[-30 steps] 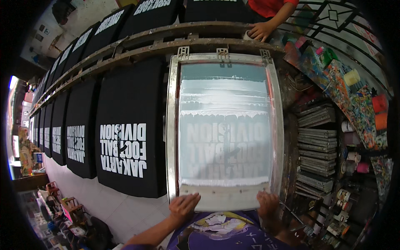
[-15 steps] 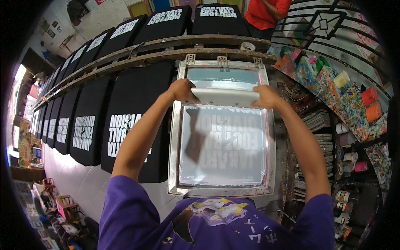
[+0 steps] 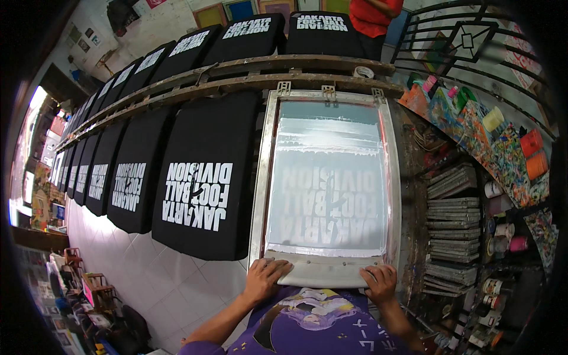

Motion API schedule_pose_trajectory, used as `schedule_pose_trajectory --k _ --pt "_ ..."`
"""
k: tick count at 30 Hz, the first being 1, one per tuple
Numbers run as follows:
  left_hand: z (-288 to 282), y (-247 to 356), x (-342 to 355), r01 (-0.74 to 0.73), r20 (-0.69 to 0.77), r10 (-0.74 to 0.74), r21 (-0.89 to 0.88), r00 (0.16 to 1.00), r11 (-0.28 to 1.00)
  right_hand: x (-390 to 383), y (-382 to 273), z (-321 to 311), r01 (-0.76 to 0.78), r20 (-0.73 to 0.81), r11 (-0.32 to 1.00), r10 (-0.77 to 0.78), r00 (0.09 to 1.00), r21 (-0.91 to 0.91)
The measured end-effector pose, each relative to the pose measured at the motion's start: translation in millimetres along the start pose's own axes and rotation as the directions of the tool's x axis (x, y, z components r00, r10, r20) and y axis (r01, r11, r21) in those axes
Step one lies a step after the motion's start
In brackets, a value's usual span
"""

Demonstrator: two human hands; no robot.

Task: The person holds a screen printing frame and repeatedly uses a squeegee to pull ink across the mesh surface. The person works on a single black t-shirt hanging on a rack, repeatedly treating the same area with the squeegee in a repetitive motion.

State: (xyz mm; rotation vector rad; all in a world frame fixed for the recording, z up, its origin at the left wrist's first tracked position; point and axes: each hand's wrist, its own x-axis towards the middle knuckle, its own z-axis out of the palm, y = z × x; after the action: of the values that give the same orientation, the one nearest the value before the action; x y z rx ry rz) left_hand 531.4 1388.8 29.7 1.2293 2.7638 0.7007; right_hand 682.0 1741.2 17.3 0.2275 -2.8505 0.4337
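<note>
A silkscreen frame [image 3: 255,207] with a metal rim lies over the board in front of me. Its pale mesh [image 3: 329,151] carries block lettering and a streaked band of white ink [image 3: 325,135] toward the far end. At the near edge rests a wide, light squeegee [image 3: 322,272]. My left hand [image 3: 269,278] grips its left end with the fingers laid over the top, and my right hand [image 3: 380,283] holds the right end the same way. Left of the frame lies a black shirt [image 3: 204,154] with white lettering on a board.
More printed black shirts [image 3: 131,165] line both sides of a wooden rail [image 3: 231,83]. A tape roll [image 3: 363,72] sits on that rail. Stacked frames [image 3: 452,231] and ink tubs [image 3: 537,165] stand at right. A person in red [image 3: 374,18] stands beyond the rail.
Both hands have pulled the squeegee from the far part of the mesh to the near edge. White ink streaks now show at the far end. My view has shifted slightly.
</note>
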Motion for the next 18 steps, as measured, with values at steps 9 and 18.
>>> schedule_pose_trajectory --k 9,18 --pt "-8 -9 -21 0.390 -0.349 -0.449 -0.228 0.822 0.892 -13 10 -3 -0.117 -0.131 0.975 0.143 0.981 0.190" --pt "14 -40 -52 0.784 0.099 -0.884 -0.514 0.457 0.348 -34 96 34 -0.827 0.332 0.545 0.762 0.557 0.137"
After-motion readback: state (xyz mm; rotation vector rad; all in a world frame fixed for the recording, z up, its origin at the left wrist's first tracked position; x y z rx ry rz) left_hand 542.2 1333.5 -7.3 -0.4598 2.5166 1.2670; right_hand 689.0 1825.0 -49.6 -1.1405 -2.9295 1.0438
